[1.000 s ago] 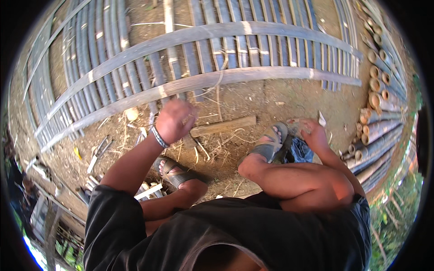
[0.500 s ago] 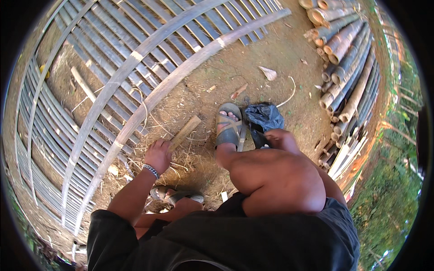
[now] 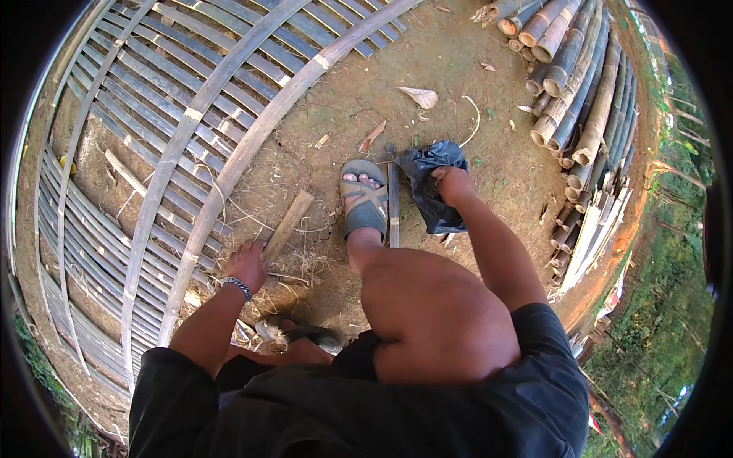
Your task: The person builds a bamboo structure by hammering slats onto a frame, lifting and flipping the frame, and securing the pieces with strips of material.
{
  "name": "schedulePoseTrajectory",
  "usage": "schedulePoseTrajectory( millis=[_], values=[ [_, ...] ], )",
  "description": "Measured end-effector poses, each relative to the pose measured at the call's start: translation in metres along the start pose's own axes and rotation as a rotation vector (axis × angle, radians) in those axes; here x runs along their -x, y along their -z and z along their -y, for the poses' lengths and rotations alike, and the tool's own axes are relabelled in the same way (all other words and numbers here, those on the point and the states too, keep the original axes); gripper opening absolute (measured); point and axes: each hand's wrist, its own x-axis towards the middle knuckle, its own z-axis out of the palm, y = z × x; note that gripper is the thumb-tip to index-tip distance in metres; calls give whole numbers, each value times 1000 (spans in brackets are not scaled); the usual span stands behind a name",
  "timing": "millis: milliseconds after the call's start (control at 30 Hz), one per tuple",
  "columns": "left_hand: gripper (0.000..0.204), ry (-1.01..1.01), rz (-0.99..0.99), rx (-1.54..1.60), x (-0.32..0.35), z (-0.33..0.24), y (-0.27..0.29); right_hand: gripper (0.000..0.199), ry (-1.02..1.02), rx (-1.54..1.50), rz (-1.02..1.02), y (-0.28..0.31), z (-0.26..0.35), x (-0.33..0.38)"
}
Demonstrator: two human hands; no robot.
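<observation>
My left hand is closed round the lower end of a short flat piece of bamboo, which slants up and to the right just over the ground. On the other side, my right hand grips a crumpled black plastic bag near its upper right part; what the bag holds is hidden. Between the hands, my sandalled foot rests on the soil. A narrow dark strip lies between that sandal and the bag.
A large lattice of bamboo slats covers the ground at left. Stacked bamboo poles lie at far right, with pale split pieces below them. A dry leaf-like sheath and brown scraps dot the soil. My other sandal is lower down.
My right hand has moved up with a higher hold on the bag, which looks more stretched out downward. My left hand stays on the bamboo piece. The whole view has shifted slightly.
</observation>
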Motion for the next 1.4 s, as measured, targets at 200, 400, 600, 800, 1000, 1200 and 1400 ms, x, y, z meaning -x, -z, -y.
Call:
schedulePoseTrajectory(
  millis=[200, 400, 600, 800, 1000, 1200, 1400],
  values=[
    [56, -14, -29, 5, 14, -1, 5, 24, -315, -73, -118, -39, 9, -13],
    [58, 27, 20, 87, 23, -6, 34, 27, -315, 17, -113, -63, -2, -27],
    [58, 41, 55, 67, 33, 7, 12, 29, -447, -26, -193, -55, 12, -26],
    [58, 0, 98, 105, 30, -16, 24, 33, -335, 57, -116, -49, -8, -36],
    [56, -11, 48, 174, 30, -22, 43, 32, -359, -31, -270, -53, -1, -21],
    [57, -127, -73, 198, 28, -23, 3, 43, -302, -218, -315, -56, -15, -10],
    [52, -230, -58, 225, 40, -36, -13, 12, -407, -518, -135, -57, -25, -8]
  ],
)
